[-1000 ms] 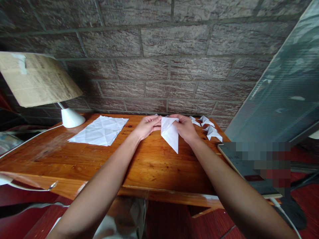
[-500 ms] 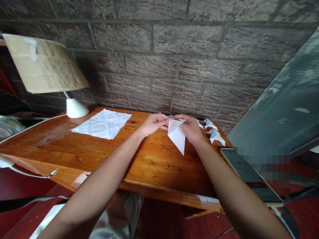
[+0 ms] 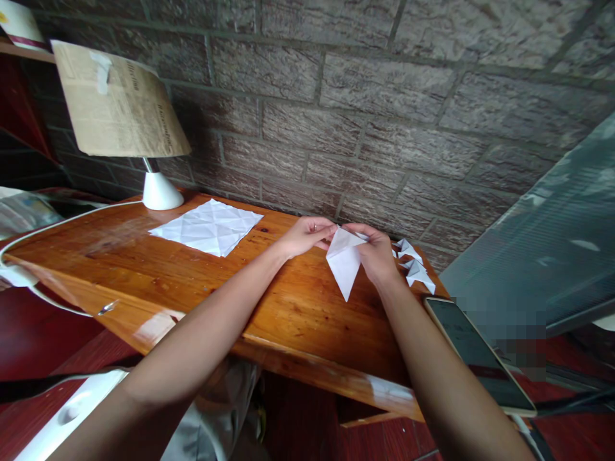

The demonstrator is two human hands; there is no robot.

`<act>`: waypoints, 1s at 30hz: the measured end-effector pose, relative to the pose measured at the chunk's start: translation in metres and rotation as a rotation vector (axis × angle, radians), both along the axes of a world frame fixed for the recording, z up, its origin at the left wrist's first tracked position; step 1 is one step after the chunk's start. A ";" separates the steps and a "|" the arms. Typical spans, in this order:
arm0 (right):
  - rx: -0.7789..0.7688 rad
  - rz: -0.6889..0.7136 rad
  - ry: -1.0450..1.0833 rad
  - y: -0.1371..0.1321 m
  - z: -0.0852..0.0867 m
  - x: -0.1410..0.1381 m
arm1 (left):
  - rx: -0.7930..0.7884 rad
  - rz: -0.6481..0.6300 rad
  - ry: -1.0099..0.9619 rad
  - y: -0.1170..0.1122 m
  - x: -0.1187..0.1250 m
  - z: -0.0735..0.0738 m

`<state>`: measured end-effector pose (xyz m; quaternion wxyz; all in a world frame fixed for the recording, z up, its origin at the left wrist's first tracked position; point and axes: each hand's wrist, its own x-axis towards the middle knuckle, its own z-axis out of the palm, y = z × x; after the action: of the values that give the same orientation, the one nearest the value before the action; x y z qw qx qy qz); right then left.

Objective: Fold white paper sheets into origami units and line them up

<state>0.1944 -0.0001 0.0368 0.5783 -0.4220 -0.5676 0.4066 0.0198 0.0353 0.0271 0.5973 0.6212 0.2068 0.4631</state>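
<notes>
Both my hands hold a white folded paper (image 3: 344,262) shaped like a long triangle, its tip pointing toward me, just above the wooden table (image 3: 202,288). My left hand (image 3: 307,235) pinches the paper's upper left corner; a ring shows on one finger. My right hand (image 3: 377,256) grips the upper right edge with curled fingers. Small folded paper pieces (image 3: 413,266) lie just right of my right hand. A creased flat white sheet (image 3: 209,225) lies on the table to the left.
A lamp with a white base (image 3: 161,192) and paper-covered shade (image 3: 118,105) stands at the back left, its cord running off the left edge. A phone (image 3: 475,355) lies at the table's right corner. A brick wall rises behind; a glass panel leans at right.
The view has swung left and tilted. My hands keep their hold on the folded paper at the same spot on the table; its tip now points slightly more to the left.
</notes>
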 end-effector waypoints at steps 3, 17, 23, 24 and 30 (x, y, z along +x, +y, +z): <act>0.008 -0.007 0.012 -0.001 0.000 -0.001 | 0.015 0.006 0.003 -0.001 0.000 0.002; -0.040 0.041 0.039 0.006 -0.007 -0.001 | 0.028 -0.045 0.043 0.002 -0.003 -0.001; -0.052 0.090 0.068 0.006 -0.004 -0.003 | 0.096 0.005 0.055 0.003 -0.002 -0.001; -0.062 0.095 0.072 0.006 -0.003 -0.002 | 0.104 0.019 0.053 0.004 -0.001 -0.002; -0.078 0.079 0.067 0.006 0.000 -0.002 | 0.078 0.063 0.031 0.006 0.004 -0.005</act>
<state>0.1926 0.0062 0.0367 0.5636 -0.4075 -0.5481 0.4648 0.0237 0.0417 0.0217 0.5544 0.6444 0.2174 0.4796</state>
